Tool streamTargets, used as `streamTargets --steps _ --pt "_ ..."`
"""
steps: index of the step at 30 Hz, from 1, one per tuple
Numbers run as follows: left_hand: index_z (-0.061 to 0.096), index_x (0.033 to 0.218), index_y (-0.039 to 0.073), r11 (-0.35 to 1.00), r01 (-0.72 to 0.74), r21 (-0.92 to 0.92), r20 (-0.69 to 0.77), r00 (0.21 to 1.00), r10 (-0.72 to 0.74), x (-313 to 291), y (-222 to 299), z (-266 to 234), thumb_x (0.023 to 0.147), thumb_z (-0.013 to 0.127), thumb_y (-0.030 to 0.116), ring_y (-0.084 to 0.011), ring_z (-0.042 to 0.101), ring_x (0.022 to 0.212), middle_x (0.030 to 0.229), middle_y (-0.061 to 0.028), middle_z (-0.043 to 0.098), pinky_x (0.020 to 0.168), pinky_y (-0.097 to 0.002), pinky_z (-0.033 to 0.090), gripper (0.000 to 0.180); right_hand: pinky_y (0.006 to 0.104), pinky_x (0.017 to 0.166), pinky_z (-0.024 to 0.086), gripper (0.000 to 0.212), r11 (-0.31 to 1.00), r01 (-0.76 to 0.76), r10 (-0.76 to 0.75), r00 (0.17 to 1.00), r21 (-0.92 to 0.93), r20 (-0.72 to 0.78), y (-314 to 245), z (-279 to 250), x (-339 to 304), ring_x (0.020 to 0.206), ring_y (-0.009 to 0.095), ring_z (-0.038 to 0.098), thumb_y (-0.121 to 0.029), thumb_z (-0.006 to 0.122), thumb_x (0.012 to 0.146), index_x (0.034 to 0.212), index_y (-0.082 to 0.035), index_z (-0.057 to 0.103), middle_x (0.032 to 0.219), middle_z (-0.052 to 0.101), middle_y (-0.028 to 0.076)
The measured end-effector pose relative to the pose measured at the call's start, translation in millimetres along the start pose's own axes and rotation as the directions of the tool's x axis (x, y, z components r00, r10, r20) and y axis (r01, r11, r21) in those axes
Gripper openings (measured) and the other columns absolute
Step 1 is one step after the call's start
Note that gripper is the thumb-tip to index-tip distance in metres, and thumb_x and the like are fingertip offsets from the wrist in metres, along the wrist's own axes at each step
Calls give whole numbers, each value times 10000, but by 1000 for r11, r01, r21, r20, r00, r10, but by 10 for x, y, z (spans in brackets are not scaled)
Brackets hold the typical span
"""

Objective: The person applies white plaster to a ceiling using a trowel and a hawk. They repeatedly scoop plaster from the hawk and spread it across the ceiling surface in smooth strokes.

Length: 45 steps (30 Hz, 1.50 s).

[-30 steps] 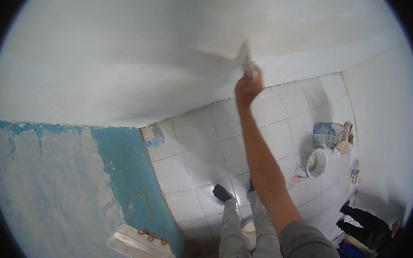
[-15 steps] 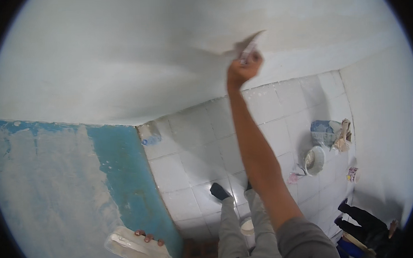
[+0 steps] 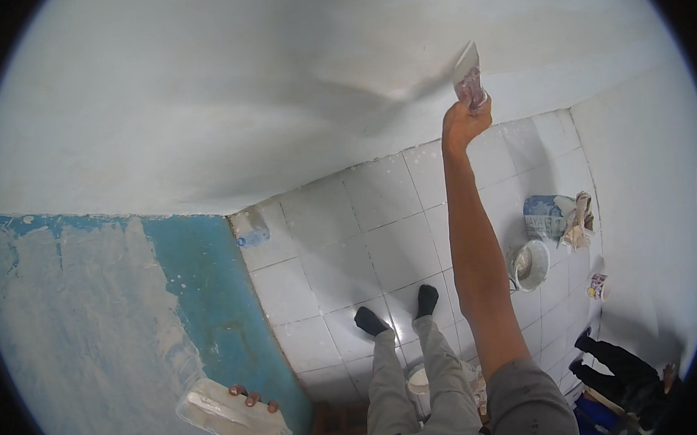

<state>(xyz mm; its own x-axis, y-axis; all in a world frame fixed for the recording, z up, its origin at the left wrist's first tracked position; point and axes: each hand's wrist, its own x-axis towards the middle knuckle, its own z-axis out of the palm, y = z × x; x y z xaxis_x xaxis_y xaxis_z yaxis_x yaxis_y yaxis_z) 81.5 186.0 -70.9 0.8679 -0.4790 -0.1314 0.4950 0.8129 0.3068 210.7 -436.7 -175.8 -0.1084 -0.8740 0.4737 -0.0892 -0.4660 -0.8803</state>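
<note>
My right hand grips a putty knife against the white wall, my left hand clasps a plaster-caked hawk low by blue wall, bucket on the tiled floor beyond

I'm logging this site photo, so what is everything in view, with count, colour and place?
Putty knife with broad pale blade: 1, grey-white, pressed to the white wall, top right.
Flat plaster-smeared hawk board: 1, white, bottom left beside the blue wall.
White square floor tiles: many, white, centre.
Blue painted wall with white skim patches: 1, blue, left.
Round white bucket: 1, white, on tiles, right.
Crumpled blue-white sack: 1, above the bucket.
Small plastic bottle: 1, pale with blue, at the wall foot.
Dark clothing heap: 1, black, bottom right.
Left hand: holds the board.
Right hand: raised, grips the knife.
</note>
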Motion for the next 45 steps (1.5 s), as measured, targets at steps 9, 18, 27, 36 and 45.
streamTargets --steps 9,18,27,36,45 --pt "335 1397 100 1000 -16 5 -15 1000 16 -30 50 119 954 531 430 -305 475 1182 1374 -61 387 830 -644 358 586 360 777 528 199 961 275 -271 953 -14 135 -581 385 -1230 877 319 665 8 635 862 1060 10 653 934 674 149" --pt "328 1406 98 1000 -26 -1 9 1000 26 -21 89 74 949 547 411 -309 463 1193 1387 -57 374 836 -647 350 595 382 742 523 111 969 232 -219 967 -90 133 -430 223 -997 848 316 663 -60 618 885 951 9 675 948 681 162" --pt "331 1370 80 999 -19 -34 17 1000 19 40 78 28 940 556 419 -319 465 1194 1367 -71 384 840 -652 349 591 413 768 514 223 988 149 -148 989 -50 28 -464 264 -539 872 372 644 -120 551 903 1016 30 670 981 659 200" --pt "343 1346 67 997 -2 -75 45 999 6 136 4 55 951 530 436 -314 473 1181 1360 -68 387 846 -653 352 572 426 805 509 226 956 286 -294 906 71 304 -920 328 -1269 914 345 635 9 560 867 1076 -1 646 980 654 167" --pt "347 1340 69 995 7 -99 19 1000 -5 153 -10 95 956 521 440 -318 459 1191 1356 -65 383 852 -654 353 562 448 851 473 468 906 422 -420 902 -6 98 -944 522 -627 1001 365 571 -30 567 767 1231 18 598 1038 608 187"
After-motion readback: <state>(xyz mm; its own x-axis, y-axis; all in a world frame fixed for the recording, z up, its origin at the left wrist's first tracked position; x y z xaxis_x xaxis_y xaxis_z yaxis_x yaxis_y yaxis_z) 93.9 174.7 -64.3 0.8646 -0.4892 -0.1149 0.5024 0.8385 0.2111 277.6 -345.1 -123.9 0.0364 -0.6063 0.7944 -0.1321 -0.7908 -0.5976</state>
